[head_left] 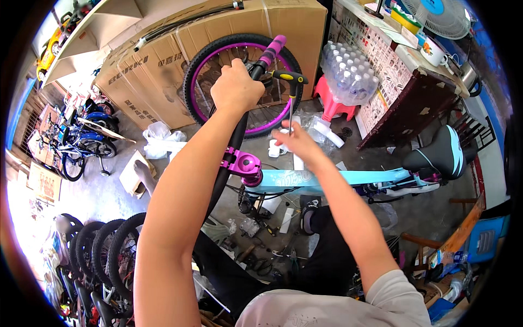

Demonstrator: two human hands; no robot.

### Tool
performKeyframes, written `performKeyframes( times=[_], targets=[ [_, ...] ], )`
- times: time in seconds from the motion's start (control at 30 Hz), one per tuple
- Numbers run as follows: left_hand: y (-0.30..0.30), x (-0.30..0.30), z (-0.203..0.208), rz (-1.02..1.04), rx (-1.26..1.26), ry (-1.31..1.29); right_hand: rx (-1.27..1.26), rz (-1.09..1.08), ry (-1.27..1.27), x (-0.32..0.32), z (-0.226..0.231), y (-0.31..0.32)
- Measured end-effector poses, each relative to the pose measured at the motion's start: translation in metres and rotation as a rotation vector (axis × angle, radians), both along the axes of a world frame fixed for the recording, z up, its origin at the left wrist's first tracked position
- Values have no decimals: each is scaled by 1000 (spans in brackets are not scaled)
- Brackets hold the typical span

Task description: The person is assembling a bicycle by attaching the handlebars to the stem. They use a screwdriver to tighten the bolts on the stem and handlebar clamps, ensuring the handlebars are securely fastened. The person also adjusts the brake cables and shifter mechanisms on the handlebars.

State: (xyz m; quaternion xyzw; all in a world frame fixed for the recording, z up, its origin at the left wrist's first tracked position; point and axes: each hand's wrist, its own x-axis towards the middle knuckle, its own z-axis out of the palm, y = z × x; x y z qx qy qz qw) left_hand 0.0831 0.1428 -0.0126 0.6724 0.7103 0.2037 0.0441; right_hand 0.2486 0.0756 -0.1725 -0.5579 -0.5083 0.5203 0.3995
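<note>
My left hand (237, 89) is closed around the far part of the black handlebar (238, 133), just short of its purple grip (273, 50). In my right hand (299, 143), the fingers pinch the metal shaft of a T-handle wrench (291, 79) with a black and yellow handle. The handle points up and away, over the purple-rimmed wheel. A purple stem (243, 164) clamps the bar at the front of a light blue bicycle frame (332, 177). My left forearm hides the near part of the bar. At the right end is a black and light blue saddle (437, 154).
A large cardboard box (147, 76) stands behind the loose-looking wheel (199, 87). Bottled water in plastic wrap (351, 73) rests on a pink stool (330, 101). Several bicycle tyres (117, 245) line the lower left. Tools and packaging (267, 229) litter the floor below the frame.
</note>
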Motion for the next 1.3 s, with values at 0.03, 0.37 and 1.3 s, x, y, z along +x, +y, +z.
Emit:
performKeyframes(
  times=[0.03, 0.37, 1.3],
  targets=[
    [0, 1, 0, -8, -12, -12, 62, 5, 170, 7, 4, 13],
    [-5, -2, -1, -2, 11, -17, 330, -72, 426, 7, 81, 59],
    [-4, 0, 1, -4, -10, -14, 1279, 258, -704, 62, 114, 110]
  ],
)
